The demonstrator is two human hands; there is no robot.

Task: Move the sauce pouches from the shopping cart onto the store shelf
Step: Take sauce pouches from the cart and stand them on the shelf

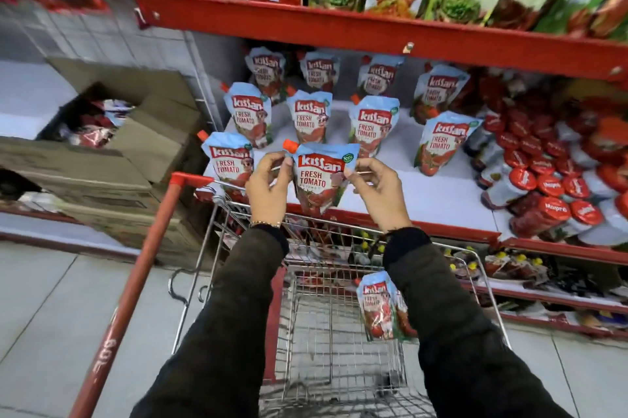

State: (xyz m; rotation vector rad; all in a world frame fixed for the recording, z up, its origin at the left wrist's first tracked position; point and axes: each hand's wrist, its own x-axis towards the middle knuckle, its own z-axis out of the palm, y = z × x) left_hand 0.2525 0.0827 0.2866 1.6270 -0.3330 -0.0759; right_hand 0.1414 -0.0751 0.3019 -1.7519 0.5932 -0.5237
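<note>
Both grips pinch one sauce pouch [323, 176] by its top corners, left hand [268, 188] and right hand [380, 193]. Placement step: set it upright in the shelf [424, 200] front row (gap at 2 o'clock).

The person wore long, dark olive-black sleeves [234, 312] made of soft cloth. The cuffs looked darker and a bit fuzzy. A thin gold chain bracelet [265, 223] sat at the left hand's [268, 189] wrist.
</note>
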